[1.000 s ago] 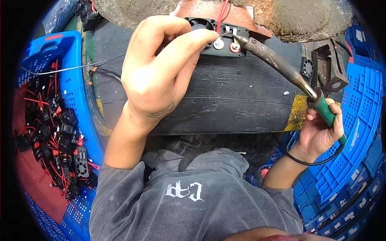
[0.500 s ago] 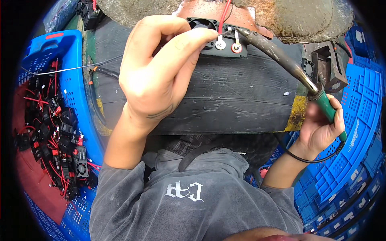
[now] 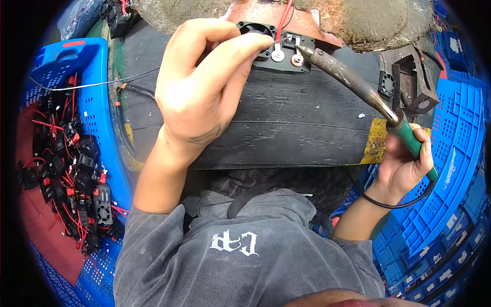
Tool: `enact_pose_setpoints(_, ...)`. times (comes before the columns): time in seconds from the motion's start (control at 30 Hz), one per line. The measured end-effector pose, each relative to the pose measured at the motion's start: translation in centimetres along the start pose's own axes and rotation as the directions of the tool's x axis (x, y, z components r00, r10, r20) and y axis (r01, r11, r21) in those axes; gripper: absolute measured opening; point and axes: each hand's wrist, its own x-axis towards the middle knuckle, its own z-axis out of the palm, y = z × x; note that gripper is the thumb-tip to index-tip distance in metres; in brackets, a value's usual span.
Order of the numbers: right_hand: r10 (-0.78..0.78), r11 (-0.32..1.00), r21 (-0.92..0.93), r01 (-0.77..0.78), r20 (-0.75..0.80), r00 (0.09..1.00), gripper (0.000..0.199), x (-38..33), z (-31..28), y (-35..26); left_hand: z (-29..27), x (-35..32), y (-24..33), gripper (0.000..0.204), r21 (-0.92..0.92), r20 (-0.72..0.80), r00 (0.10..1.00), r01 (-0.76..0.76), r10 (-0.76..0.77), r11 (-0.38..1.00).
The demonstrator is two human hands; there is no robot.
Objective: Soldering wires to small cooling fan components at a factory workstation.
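Note:
My left hand (image 3: 197,92) is closed in a pinch on a thin grey solder wire (image 3: 102,83). The wire's short end pokes out past the fingertips toward a small switch-like part (image 3: 290,40) on a black plate (image 3: 271,65). A soldering iron (image 3: 353,79) with a green handle is gripped in my right hand (image 3: 401,166). Its tip is close beside the part's metal tabs; whether they touch is unclear. The plate also bears a small black fan (image 3: 254,29), partly behind my left fingers, two round screw terminals (image 3: 277,55), and red and black wires (image 3: 284,20).
At the left, a blue crate (image 3: 94,112) holds several fan assemblies with red wires (image 3: 82,169). A rough stone-like block (image 3: 368,23) stands at the back. Right of the black bench top (image 3: 302,138) are a metal bracket (image 3: 417,84), another fan (image 3: 387,83) and blue crates (image 3: 455,153).
The iron's tip has drawn back slightly toward me from the tabs. My left hand stays pinched on the solder wire, nearly in place. The view has shifted a little.

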Motion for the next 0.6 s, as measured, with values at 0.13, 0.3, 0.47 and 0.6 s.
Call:
enact_pose_setpoints(0.13,-0.009,1.0,-0.024,0.009,0.002,1.0,0.033,-0.5,-0.2,0.1,-0.1,-0.1,0.2,0.021,-0.003,-0.005,1.0,-0.013,0.013,1.0)
enact_pose_setpoints(0.3,0.071,0.974,0.223,-0.035,-0.154,0.985,0.029,-1.1,-0.6,0.3,-0.1,0.0,0.1,0.022,0.006,-0.057,0.998,-0.018,0.018,1.0)
enact_pose_setpoints(0.47,0.083,0.951,0.309,-0.015,-0.207,0.975,0.029,-2.2,-0.8,0.4,-0.6,0.6,0.3,0.022,-0.018,-0.082,0.995,0.046,-0.047,0.999)
enact_pose_setpoints(0.6,0.075,0.937,0.349,0.029,-0.281,0.957,0.028,-4.4,-1.7,0.1,-1.1,1.4,1.1,0.023,-0.054,-0.091,0.992,0.084,-0.089,0.995)
